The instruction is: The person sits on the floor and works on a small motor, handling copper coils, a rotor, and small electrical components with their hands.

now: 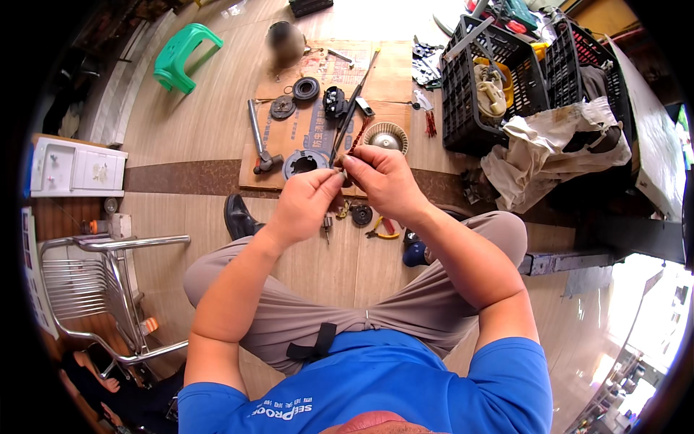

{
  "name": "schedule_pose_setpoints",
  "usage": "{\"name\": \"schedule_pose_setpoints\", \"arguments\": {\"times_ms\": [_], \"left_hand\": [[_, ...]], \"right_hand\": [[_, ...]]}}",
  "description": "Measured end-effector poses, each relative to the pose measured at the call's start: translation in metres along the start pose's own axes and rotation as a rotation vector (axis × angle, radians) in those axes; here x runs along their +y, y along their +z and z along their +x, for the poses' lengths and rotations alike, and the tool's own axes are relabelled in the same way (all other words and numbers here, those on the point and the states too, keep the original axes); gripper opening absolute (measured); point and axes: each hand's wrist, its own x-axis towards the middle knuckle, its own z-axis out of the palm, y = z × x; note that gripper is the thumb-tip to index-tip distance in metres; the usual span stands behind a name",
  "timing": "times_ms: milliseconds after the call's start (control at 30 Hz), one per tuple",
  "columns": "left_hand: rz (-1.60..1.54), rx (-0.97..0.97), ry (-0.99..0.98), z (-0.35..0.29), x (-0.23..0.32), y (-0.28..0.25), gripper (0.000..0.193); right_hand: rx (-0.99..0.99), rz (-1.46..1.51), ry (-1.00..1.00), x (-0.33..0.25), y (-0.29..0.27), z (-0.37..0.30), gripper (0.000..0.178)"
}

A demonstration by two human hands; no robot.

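Note:
My left hand [307, 202] and my right hand [384, 181] meet above the near edge of a cardboard sheet [278, 148], fingertips pinched together. A dark red twisted wire [358, 136] runs up from the fingers of my right hand. What my left fingers pinch is small and mostly hidden. Just beyond my hands lie a grey ring-shaped part [293, 163] and a cream fan wheel [397, 130]. On the floor closer to me are a black round part [361, 215] and pliers with yellow and red handles [390, 228].
A hammer [254, 130] lies on the cardboard's left, near a dark disc [283, 107], a black ring [306, 88] and a black block-like part [335, 103]. Black crates [463, 94] and a pale cloth [528, 155] stand right. A green stool [177, 65] and metal chair [116, 275] are left.

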Motion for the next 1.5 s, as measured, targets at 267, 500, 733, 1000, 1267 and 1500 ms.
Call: {"name": "schedule_pose_setpoints", "arguments": {"times_ms": [267, 500, 733, 1000, 1267, 1500], "left_hand": [[-0.428, -0.129, -0.097, -0.003, -0.004, -0.012, 0.025], [1.121, 0.317, 0.548, 0.0, 0.001, 0.004, 0.013], [0.772, 0.175, 0.454, -0.003, 0.006, -0.01, 0.021], [-0.461, -0.204, -0.069, -0.003, 0.019, -0.028, 0.028], [-0.545, -0.038, 0.073, 0.001, 0.001, -0.035, 0.02], [-0.125, 0.264, 0.09, -0.003, 0.017, -0.015, 0.015]], "right_hand": [[-0.118, 0.172, 0.038, -0.014, 0.003, -0.005, 0.018], [0.107, -0.16, 0.038, 0.011, 0.007, -0.005, 0.02], [-0.082, -0.144, 0.174, -0.021, -0.002, -0.003, 0.019], [-0.602, -0.133, 0.221, -0.026, 0.002, -0.009, 0.021], [-0.457, -0.098, 0.18, -0.009, 0.002, -0.008, 0.015], [-0.182, -0.642, -0.253, 0.004, 0.012, -0.009, 0.017]]}}
